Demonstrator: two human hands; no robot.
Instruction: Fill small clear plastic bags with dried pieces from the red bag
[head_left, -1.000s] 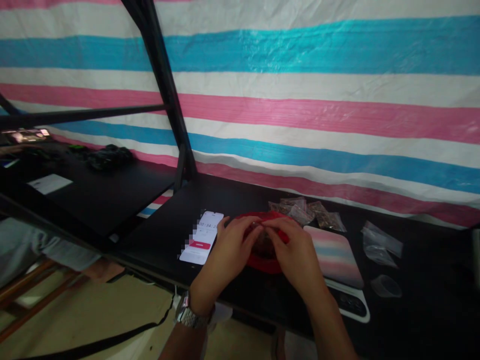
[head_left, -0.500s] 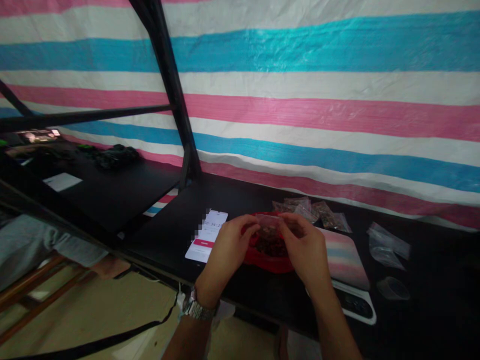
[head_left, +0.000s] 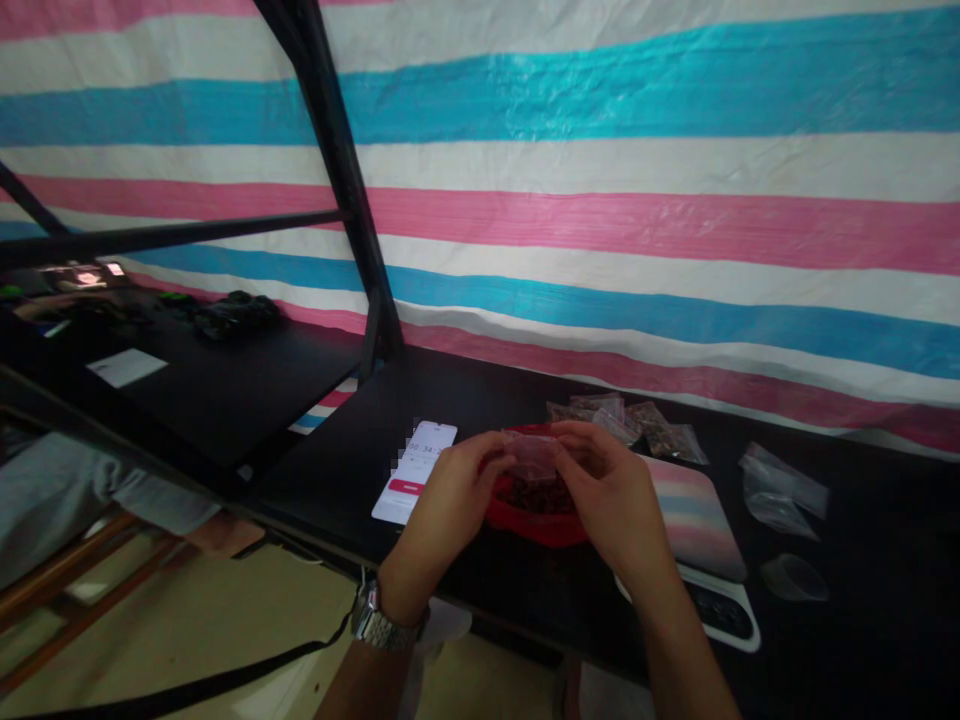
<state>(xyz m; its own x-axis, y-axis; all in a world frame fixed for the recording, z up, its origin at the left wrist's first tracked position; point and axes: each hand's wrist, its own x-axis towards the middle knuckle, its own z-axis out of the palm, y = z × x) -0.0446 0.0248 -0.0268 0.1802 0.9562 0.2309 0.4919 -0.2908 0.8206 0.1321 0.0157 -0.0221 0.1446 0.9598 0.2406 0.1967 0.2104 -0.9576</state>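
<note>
Between my two hands is a small clear plastic bag, pinched at its left side by my left hand and at its right side by my right hand. The fingers of both hands are closed on its edges. Just beneath it sits a red bowl with dark brown, crumbly bits in it. My hands partly cover the bowl's sides. A kitchen scale with a shiny platform stands right of the bowl, partly behind my right forearm.
Several filled clear bags lie behind the bowl. Flat clear bags and a clear plastic cup are at the right. A phone showing a timer lies left. A person's leg shows at far left, near a black frame post.
The bag between my hands now hangs lower and shows more of its surface over the bowl. Both hands stay nearly in place, and the view has shifted slightly.
</note>
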